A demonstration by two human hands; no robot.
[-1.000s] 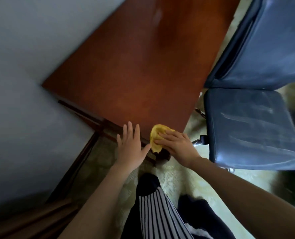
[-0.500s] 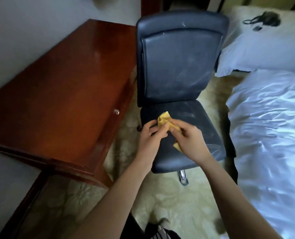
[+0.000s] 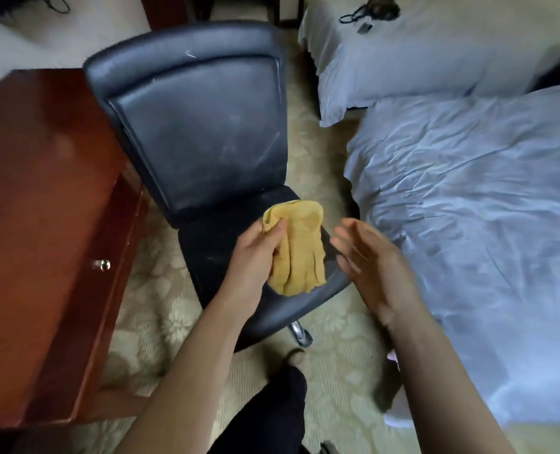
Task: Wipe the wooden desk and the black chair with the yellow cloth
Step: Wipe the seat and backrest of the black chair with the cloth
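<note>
Left hand [image 3: 255, 253] fingers pinch the yellow cloth [image 3: 300, 249], which hangs over the black chair [image 3: 206, 132] seat; right hand [image 3: 370, 267] spread wide, holding nothing, just beside cloth; wooden desk [image 3: 39, 224] at left

Pretty dim room, soft daylight coming from the right, so the bed [image 3: 468, 191] glows pale blue. Desk [image 3: 36, 191] has a dull sheen at the left. Right hand [image 3: 370, 267] is motion-blurred, corners go dark, and the wide lens bends the edges.
</note>
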